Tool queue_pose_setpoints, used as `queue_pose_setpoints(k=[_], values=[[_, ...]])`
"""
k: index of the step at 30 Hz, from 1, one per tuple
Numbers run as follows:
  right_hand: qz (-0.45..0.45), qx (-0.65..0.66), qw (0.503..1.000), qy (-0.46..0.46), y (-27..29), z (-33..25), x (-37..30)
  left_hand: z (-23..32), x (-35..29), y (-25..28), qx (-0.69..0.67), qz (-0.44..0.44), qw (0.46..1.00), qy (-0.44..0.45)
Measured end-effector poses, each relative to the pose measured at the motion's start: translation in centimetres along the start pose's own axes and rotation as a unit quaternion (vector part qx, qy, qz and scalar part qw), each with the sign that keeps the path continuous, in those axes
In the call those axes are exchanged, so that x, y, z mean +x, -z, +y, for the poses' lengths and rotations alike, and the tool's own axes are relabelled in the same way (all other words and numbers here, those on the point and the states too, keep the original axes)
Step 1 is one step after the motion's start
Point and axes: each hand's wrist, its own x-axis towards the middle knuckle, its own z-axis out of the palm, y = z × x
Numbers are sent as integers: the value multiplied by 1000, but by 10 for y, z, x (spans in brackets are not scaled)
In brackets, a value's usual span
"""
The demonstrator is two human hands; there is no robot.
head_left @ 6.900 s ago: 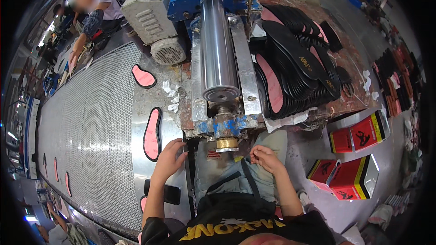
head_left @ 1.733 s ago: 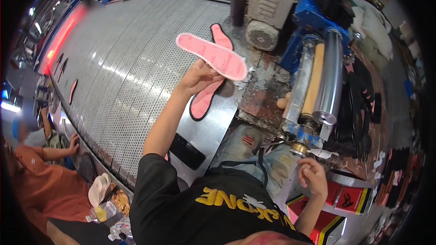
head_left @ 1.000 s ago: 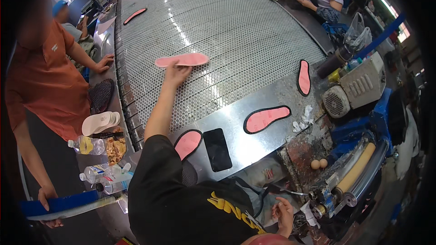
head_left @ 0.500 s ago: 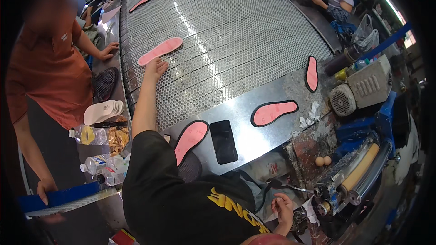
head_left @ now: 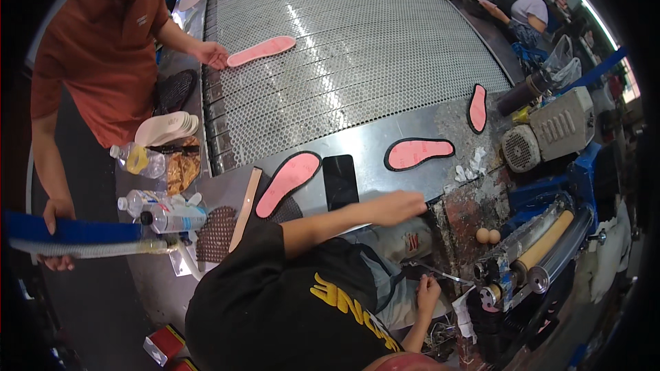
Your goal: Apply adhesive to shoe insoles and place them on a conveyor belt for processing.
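My left hand hangs over the front edge of the shiny steel bench, fingers loosely curled and palm down, holding nothing that I can make out — it sits just below the pink foam insole with a black rim lying flat on the steel, near it but apart. A black phone lies face up to the left of that hand, and beyond it a second pink black-rimmed insole rests tilted across the bench edge. A third, smaller pink insole stands end-on farther back to the right, beside a grey motor housing. My right hand is down by my lap, close to a thin metal tool; whether it grips it I cannot tell, the fingers being too small and partly hidden. To its right two pale egg-shaped balls sit on the stained ledge next to a roller machine with a tan cylinder. On the perforated metal conveyor belt a plain pink insole lies under the fingers of a person in an orange shirt — their other hand holds a long blue brush.
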Motion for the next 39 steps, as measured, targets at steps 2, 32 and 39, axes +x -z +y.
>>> queue_pose_setpoints(k=[2, 32, 39], values=[[27, -72, 997, 10, -4, 4, -1, 7, -4, -22, 9, -14, 1000, 12], [20, -234, 971, 49, -24, 14, 34, -39, -27, -53, 127, 56, 990, -23], [57, -219, 970, 84, -24, 18, 33, -36, -25, -54, 134, 51, 989, -21]])
